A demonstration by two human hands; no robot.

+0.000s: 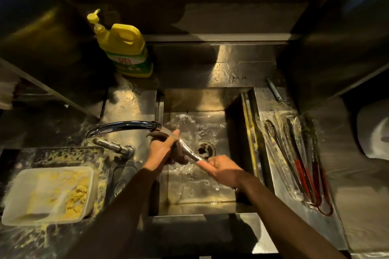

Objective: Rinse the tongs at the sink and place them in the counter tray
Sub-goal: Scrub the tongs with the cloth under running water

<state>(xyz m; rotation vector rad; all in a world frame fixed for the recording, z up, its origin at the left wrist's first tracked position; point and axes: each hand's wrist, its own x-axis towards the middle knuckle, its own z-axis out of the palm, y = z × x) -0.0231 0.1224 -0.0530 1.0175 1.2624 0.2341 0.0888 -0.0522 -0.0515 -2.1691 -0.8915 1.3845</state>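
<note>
Over the steel sink (195, 202), my right hand (224, 169) grips the handle end of metal tongs (189, 151). The tongs slant up and left under water that runs from the curved faucet (124, 127). My left hand (162, 149) holds a dark scrubbing cloth (181, 156) wrapped around the tongs' working end. On the counter right of the sink lies a clear tray (273, 149) with several red-handled tongs (301, 166) in it.
A yellow dish-soap bottle (124, 48) stands behind the sink at the left. A white container (48, 195) with yellow residue sits on the spattered left counter. A grey pen-like tool (273, 89) lies behind the tray. A steel shelf (210, 37) overhangs the back.
</note>
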